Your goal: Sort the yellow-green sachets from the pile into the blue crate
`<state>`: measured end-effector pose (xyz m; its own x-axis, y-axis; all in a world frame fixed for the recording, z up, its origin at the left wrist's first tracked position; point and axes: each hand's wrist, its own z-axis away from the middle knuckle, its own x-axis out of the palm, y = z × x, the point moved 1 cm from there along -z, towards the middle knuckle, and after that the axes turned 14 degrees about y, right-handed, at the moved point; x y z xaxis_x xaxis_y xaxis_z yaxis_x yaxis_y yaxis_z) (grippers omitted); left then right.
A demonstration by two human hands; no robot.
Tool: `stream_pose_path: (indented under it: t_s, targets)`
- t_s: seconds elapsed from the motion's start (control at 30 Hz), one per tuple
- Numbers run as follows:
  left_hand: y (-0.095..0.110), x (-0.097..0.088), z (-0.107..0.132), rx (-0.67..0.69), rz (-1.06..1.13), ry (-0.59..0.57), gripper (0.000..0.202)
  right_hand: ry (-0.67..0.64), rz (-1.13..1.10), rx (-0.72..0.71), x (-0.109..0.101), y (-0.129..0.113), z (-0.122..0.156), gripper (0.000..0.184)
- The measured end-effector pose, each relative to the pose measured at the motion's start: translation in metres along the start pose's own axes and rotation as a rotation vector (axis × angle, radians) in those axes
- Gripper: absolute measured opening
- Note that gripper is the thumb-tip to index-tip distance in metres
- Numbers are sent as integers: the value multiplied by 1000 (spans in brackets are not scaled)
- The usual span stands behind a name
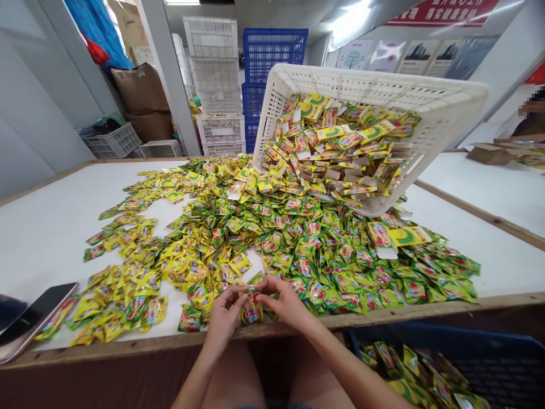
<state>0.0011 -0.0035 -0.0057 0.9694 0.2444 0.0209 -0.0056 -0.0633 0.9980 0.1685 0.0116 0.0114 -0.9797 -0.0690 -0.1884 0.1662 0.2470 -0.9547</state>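
Close to the table's front edge, my left hand (225, 312) and my right hand (283, 298) pinch the upper corners of one small printed pack (252, 311), yellow and green with red pictures. Whether it is a carton or a sachet I cannot tell. Yellow sachets (183, 255) spread to the left of my hands. Green sachets (336, 267) with red fruit pictures are heaped to the right. Behind them a white plastic basket (451, 108) lies tilted toward me, holding many small yellow cartons (336, 147), some with end flaps open. A pair of cartons (400, 236) rests on the green heap.
A phone (40, 318) lies at the table's left front edge. Below the table on the right is a blue crate (481, 346) with packs inside. White crates (213, 68) and blue crates (275, 54) are stacked behind. At far right sits a person (534, 116) near a cardboard box (491, 153).
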Motion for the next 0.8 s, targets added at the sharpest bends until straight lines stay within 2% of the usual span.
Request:
stream_pose_path:
  t_s: [0.13, 0.23, 0.3, 0.33, 0.37, 0.43, 0.53, 0.57, 0.63, 0.7, 0.8]
  targets:
    - [2, -3, 2, 37, -64, -85, 29, 77, -62, 15, 13, 7, 15, 24]
    - [5, 1, 9, 37, -16, -128, 39, 132, -47, 6, 21, -3, 19, 31]
    - [5, 2, 12, 33, 24, -110, 47, 206, 0, -58, 14, -19, 22, 26]
    - [3, 2, 12, 31, 43, -100, 53, 253, 40, -97, 3, -28, 25, 26]
    - [2, 1, 12, 40, 55, -90, 59, 285, 98, -124, -14, -37, 30, 26]
    - [-2, -1, 8, 58, 58, -98, 58, 303, 266, -106, -63, -48, 43, 25]
    - [-4, -2, 2, 19, 69, -117, 47, 182, 570, 89, -159, -42, 64, 12]
    - [-4, -1, 1, 7, 66, -118, 44, 215, 638, 158, -190, -34, 68, 11]
    - [-1, 2, 1, 11, 39, -113, 41, 430, 582, 208, -240, -15, 66, 9]
    - [2, 5, 3, 39, 1, -107, 39, 544, 518, 207, -269, 6, 51, 9]
    - [4, 3, 8, 70, -19, -82, 36, 730, 423, 171, -284, 29, 15, 26]
